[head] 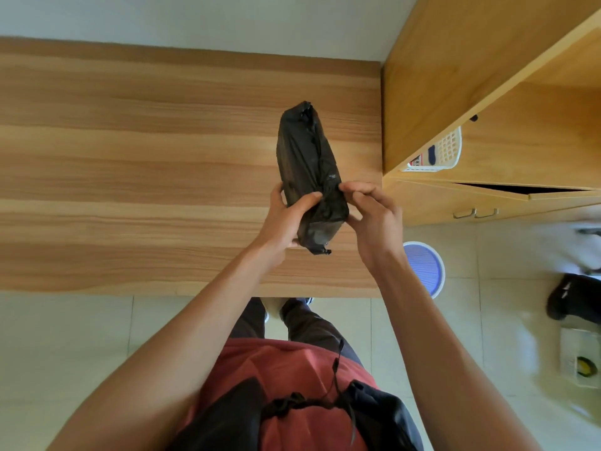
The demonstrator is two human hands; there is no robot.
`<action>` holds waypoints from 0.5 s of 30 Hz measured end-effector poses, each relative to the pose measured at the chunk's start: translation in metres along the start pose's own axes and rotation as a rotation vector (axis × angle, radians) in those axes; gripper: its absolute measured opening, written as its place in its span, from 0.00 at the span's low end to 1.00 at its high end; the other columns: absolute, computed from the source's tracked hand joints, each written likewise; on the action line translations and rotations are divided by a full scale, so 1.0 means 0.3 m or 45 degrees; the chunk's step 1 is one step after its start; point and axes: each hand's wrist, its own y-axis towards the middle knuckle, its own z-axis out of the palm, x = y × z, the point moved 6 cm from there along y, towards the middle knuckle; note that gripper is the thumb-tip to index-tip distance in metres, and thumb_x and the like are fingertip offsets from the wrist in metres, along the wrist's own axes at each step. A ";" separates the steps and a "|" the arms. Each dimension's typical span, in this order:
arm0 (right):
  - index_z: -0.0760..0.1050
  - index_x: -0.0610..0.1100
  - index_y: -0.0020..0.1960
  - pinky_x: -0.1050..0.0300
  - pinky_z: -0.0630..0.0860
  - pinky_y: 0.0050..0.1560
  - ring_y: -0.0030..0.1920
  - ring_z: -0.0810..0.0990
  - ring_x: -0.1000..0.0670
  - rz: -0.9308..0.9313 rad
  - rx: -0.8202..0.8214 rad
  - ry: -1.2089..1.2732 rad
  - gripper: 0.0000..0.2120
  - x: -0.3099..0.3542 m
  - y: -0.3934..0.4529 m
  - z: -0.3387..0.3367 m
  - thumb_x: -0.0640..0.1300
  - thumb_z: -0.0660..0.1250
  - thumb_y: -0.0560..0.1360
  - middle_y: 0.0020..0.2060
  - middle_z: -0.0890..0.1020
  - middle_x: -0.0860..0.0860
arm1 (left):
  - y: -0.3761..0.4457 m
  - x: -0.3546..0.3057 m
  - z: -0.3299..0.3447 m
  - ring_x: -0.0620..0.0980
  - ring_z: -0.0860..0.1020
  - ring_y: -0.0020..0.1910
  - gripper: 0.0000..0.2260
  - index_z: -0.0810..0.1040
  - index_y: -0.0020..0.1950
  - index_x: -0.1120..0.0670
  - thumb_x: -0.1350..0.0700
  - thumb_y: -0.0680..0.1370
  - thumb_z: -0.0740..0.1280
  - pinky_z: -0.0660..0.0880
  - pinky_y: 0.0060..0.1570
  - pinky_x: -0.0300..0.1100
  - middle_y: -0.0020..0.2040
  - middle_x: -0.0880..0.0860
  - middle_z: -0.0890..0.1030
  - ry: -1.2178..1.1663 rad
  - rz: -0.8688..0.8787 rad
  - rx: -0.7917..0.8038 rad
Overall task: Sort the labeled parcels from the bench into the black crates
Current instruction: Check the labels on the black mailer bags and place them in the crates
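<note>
Both hands (fingers curled) — grip parcel.

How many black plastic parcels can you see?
1: a black plastic-wrapped parcel, gripped by the left hand and pinched by the right hand above the wooden bench. Others may be out of view.

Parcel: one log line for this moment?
parcel: black, held over bench | left hand: grips | right hand: pinches | crates: unseen
</note>
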 end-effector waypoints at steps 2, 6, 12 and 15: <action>0.81 0.40 0.53 0.46 0.81 0.56 0.55 0.84 0.44 0.023 -0.050 0.057 0.09 -0.004 0.001 -0.001 0.33 0.62 0.82 0.54 0.85 0.44 | -0.012 -0.016 -0.025 0.43 0.87 0.45 0.29 0.60 0.76 0.42 0.47 0.80 0.72 0.84 0.39 0.50 0.59 0.51 0.84 -0.011 0.051 0.012; 0.81 0.49 0.66 0.43 0.79 0.66 0.64 0.82 0.49 0.170 -0.060 -0.269 0.14 -0.083 0.019 -0.003 0.50 0.70 0.82 0.64 0.83 0.49 | -0.048 -0.059 -0.073 0.47 0.86 0.54 0.27 0.65 0.74 0.42 0.45 0.79 0.72 0.84 0.50 0.57 0.58 0.50 0.86 -0.092 0.163 0.021; 0.83 0.44 0.61 0.38 0.78 0.65 0.61 0.83 0.43 0.374 0.246 -0.203 0.17 -0.106 -0.028 0.139 0.51 0.59 0.86 0.59 0.86 0.43 | -0.093 -0.121 -0.110 0.47 0.84 0.57 0.24 0.68 0.75 0.43 0.45 0.80 0.69 0.82 0.44 0.46 0.55 0.46 0.86 -0.065 0.280 0.107; 0.84 0.41 0.59 0.40 0.78 0.56 0.53 0.83 0.44 0.321 0.227 -0.155 0.17 -0.092 -0.026 0.155 0.49 0.60 0.86 0.54 0.86 0.43 | -0.100 -0.151 -0.129 0.42 0.84 0.56 0.20 0.69 0.77 0.48 0.52 0.84 0.65 0.82 0.50 0.44 0.57 0.42 0.86 0.052 0.384 0.095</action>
